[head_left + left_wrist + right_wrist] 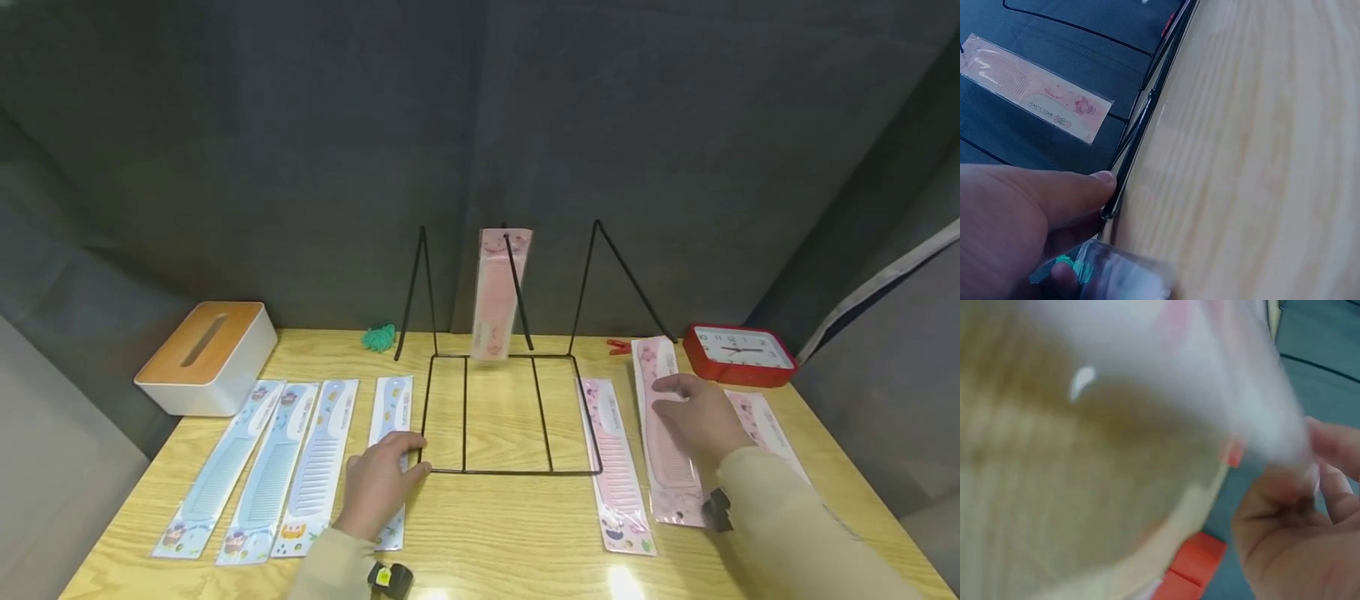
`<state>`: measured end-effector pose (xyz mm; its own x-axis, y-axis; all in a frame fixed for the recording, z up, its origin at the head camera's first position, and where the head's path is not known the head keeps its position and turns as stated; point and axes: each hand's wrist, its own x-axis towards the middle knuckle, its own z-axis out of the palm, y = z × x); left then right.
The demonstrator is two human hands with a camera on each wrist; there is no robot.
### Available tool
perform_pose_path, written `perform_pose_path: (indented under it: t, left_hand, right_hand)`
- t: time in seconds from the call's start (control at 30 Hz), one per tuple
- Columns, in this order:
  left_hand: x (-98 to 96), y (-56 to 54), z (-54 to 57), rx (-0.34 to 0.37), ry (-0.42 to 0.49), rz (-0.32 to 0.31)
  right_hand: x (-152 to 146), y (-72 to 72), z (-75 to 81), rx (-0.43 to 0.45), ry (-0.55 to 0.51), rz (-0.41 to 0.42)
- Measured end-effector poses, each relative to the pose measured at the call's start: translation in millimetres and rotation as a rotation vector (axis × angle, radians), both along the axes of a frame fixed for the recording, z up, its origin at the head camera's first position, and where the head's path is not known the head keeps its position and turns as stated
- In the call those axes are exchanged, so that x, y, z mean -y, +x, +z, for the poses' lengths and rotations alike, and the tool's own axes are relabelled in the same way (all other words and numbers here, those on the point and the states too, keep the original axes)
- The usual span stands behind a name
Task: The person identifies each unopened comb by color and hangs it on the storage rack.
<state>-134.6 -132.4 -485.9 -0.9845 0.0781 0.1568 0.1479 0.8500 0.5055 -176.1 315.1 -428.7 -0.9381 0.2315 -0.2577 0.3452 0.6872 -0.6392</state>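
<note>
A black wire rack [512,473] stands mid-table with three raised prongs. My left hand [381,483] grips the rack's front left corner; in the left wrist view the thumb [1079,194] lies against the wire. On the middle prong hangs a packaged pink comb [495,300]. My right hand [697,417] pinches the edge of another packaged pink comb [667,450], right of the rack; it is tilted, and blurred in the right wrist view. Packaged pink combs [617,467] lie on either side of it, one partly hidden by my right arm.
Several packaged blue combs [277,467] lie left of the rack, one partly under my left hand. A tissue box [206,358] with a wooden lid stands at the back left. Green string [378,337], a red clip [618,347] and a red clock [741,354] sit along the back edge.
</note>
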Motion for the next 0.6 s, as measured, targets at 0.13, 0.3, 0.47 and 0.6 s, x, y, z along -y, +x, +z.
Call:
perform_pose_path:
  t: [0.13,0.3,0.47,0.6]
  left_hand:
    - [-0.1,0.0,0.1,0.003,-0.012,0.004]
    - [0.2,0.2,-0.9,-0.001,-0.009,0.003]
    - [-0.1,0.3,-0.6,-0.005,-0.001,-0.004]
    - [-0.1,-0.1,-0.3,-0.003,0.004,-0.003]
  right_hand:
    - [-6,3.0,17.2,-0.06,-0.025,-0.006]
    - [-13,6.9,33.8,-0.167,-0.052,-0.016]
    - [-19,12.5,43.1,-0.281,-0.126,-0.054]
    - [-21,18.3,43.4,-0.319,-0.222,-0.065]
